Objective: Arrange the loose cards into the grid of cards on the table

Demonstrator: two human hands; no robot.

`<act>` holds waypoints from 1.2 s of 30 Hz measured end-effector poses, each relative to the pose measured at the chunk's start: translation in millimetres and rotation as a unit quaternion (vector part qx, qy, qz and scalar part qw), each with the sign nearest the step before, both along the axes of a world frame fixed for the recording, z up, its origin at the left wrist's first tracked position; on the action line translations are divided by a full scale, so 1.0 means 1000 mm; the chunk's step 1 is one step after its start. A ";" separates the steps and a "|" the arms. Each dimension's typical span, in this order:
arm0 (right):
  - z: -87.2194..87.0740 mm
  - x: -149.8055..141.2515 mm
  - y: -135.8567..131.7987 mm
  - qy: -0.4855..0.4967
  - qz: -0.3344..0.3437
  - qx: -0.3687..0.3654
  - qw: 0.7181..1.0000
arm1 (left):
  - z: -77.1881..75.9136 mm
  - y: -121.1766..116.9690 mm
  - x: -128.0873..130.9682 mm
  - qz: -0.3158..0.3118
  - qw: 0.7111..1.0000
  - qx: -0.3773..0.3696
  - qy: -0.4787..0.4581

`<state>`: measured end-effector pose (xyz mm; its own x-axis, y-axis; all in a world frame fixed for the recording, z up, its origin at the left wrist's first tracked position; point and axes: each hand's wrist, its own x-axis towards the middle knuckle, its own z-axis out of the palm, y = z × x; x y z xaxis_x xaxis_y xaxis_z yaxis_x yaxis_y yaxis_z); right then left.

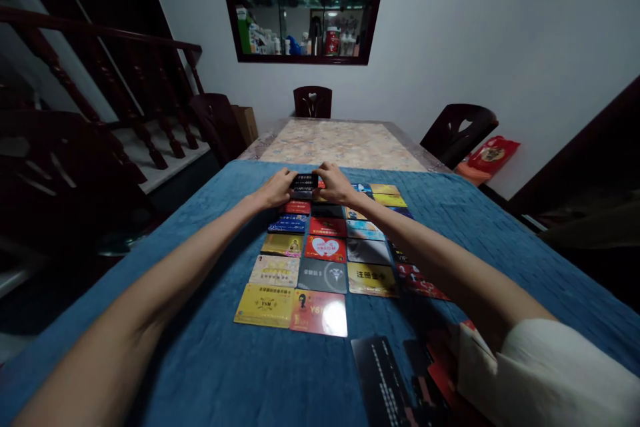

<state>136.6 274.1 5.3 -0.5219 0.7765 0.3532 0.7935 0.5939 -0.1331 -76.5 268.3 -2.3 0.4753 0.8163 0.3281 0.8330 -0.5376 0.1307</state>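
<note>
A black card with pale printing is held between my two hands at the far end of the card rows. My left hand pinches its left edge, and my right hand grips the right edge. Below them, plastic cards lie in columns on the blue cloth. Nearest the hands is a red card, then a blue card. Closer to me are a gold YSM card and a pink-orange card. My right forearm hides part of the right columns.
At the lower right lie a black card and other red and dark cards, partly under my right sleeve. Beyond the cloth is a patterned tabletop. Dark chairs stand around the table, and a stair railing is at left.
</note>
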 end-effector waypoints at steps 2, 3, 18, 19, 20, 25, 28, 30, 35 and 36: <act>-0.001 -0.005 0.009 -0.006 -0.011 -0.009 1.000 | -0.001 0.011 -0.002 0.010 1.000 -0.001 0.012; -0.001 -0.007 0.013 -0.008 -0.015 -0.012 1.000 | -0.001 0.016 -0.003 0.018 1.000 -0.003 0.021; -0.022 -0.023 0.073 -0.046 -0.061 -0.069 0.995 | 0.003 0.069 0.002 0.060 0.987 -0.101 0.106; -0.023 -0.023 0.075 -0.047 -0.062 -0.072 0.994 | 0.003 0.071 0.002 0.061 0.987 -0.106 0.108; -0.024 -0.023 0.077 -0.048 -0.063 -0.075 0.994 | 0.002 0.073 0.002 0.062 0.986 -0.110 0.109; -0.023 -0.023 0.080 -0.052 -0.070 -0.097 0.992 | 0.003 0.080 0.002 0.070 0.983 -0.127 0.111; -0.022 -0.024 0.078 -0.054 -0.070 -0.113 0.990 | 0.003 0.082 0.001 0.077 0.982 -0.134 0.109; -0.021 -0.024 0.075 -0.055 -0.071 -0.124 0.988 | 0.003 0.082 0.000 0.081 0.980 -0.141 0.110; -0.018 -0.024 0.071 -0.055 -0.078 -0.138 0.986 | 0.003 0.080 0.000 0.087 0.978 -0.152 0.112; -0.018 -0.025 0.070 -0.054 -0.078 -0.138 0.986 | 0.003 0.079 0.000 0.088 0.978 -0.152 0.111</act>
<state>111.9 344.2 -12.3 -0.4117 0.9089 0.0655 0.8907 0.4166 -0.1818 -76.8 346.9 0.9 0.3503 0.9359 -0.0373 0.9353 -0.3474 0.0667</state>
